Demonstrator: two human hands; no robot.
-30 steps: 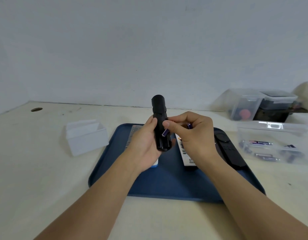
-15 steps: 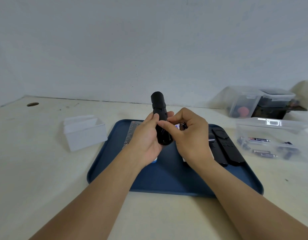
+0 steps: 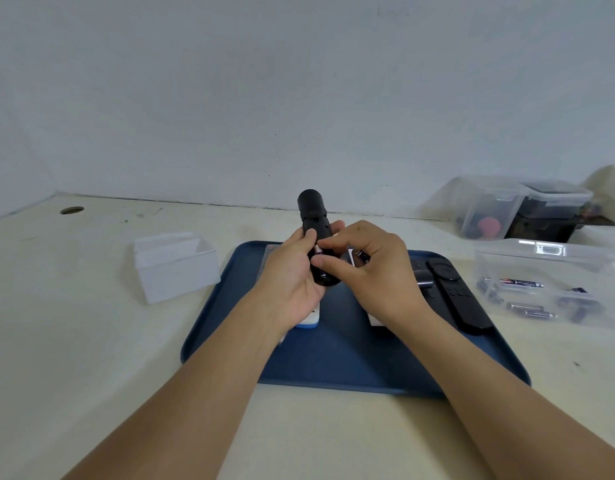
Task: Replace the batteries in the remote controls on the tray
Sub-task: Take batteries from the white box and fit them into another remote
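Blue tray [image 3: 333, 368] sits mid-table [image 3: 74, 323]. Left of it, apart, a white open box [image 3: 176, 268]. To the right, a clear bin [image 3: 548, 271] with loose batteries [image 3: 520, 282] inside; behind it two lidded clear containers [image 3: 520, 209] against the wall. On the tray's right side lies a long black remote [image 3: 462, 299] with a smaller dark piece [image 3: 424, 279] just beside it; two white remotes are mostly hidden under the wrists, only their near ends showing.

Left hand [image 3: 292, 282] grips an upright black remote [image 3: 314, 233] held above the tray, back compartment facing the person. Right hand [image 3: 372, 271] pinches a small battery [image 3: 319, 263] with thumb and forefinger at that open compartment; a second battery [image 3: 362, 255] is tucked under its curled fingers. The right hand's fingers block much of the compartment, so how far the battery is seated cannot be told.

Against a second ago: the battery was held at an angle at the remote's lower end; now it lies lengthwise along the compartment. The left grip on the remote is unchanged.
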